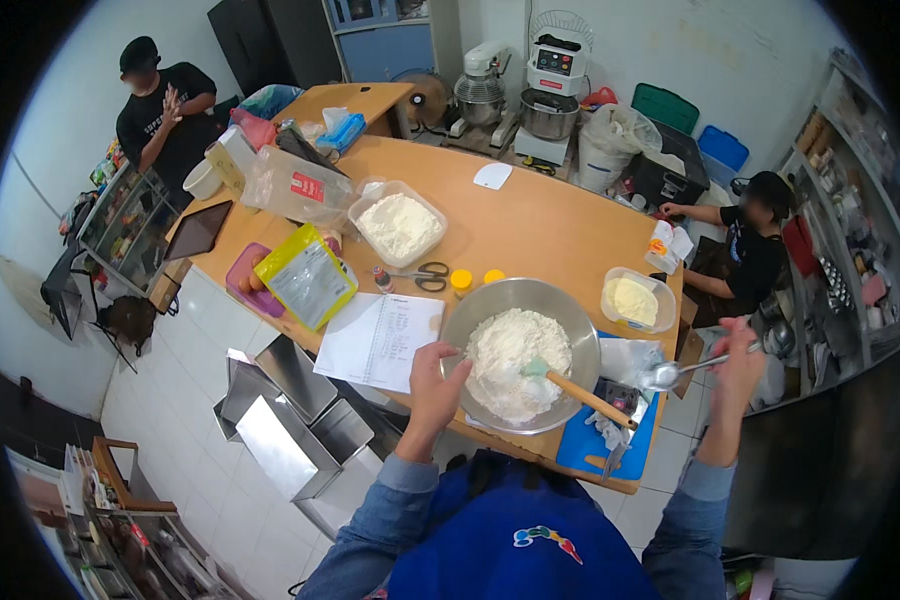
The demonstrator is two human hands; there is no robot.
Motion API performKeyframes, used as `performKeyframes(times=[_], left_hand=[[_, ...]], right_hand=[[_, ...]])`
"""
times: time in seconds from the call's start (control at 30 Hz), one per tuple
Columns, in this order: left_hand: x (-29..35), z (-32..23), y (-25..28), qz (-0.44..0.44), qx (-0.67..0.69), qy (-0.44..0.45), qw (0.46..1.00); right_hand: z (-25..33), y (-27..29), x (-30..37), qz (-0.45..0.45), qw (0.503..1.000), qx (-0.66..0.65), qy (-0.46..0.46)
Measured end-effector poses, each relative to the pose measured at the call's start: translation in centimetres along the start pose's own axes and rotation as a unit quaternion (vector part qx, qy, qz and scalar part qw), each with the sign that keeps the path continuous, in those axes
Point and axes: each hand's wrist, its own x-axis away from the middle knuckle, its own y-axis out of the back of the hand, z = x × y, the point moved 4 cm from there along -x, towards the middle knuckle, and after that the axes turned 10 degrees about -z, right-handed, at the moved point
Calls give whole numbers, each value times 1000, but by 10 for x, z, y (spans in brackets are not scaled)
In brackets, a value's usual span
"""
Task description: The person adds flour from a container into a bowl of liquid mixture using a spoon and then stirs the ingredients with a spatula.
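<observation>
A wide steel mixing bowl [456,337] stands at the near edge of the table, holding a mound of white flour [518,350]. A spatula [590,400] with a wooden handle and pale green head rests in it, its handle lying over the right rim. My left hand [436,385] is closed on the bowl's left rim, with the thumb at the inner side. Right of the bowl, my raised right hand [736,362] grips a metal spoon [664,376]. The spoon's head is over a clear plastic bag [625,357] by the blue board; what it carries, if anything, is unclear.
An open notebook [382,342], scissors [430,277] and a yellow pouch [305,277] lie on the left. A flour tub [400,226] stands farther back; a tub of pale-yellow powder [634,300] is at the right. Co-workers are at far left and right. Metal pans [288,448] stand below the table's left edge.
</observation>
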Motion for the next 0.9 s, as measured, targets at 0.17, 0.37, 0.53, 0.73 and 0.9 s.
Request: performKeyframes(times=[0.17, 0.37, 0.53, 0.73, 0.9], left_hand=[[-2, 2, -5, -1, 19, -23, 1000], [-5, 8, -1, -20, 14, -40, 999], [-5, -4, 1, -14, -16, -58, 998], [2, -6, -4, 31, -21, -78, 996], [14, -20, -5, 37, -11, -114, 993]], right_hand=[[-33, -50, 79, 150, 982, -71, -93], [-45, -73, 144, 227, 970, -5, 90], [-22, -89, 169, 293, 915, 70, 269], [-25, -90, 175, 265, 917, 58, 291], [-34, -91, 183, 233, 952, 13, 198]])
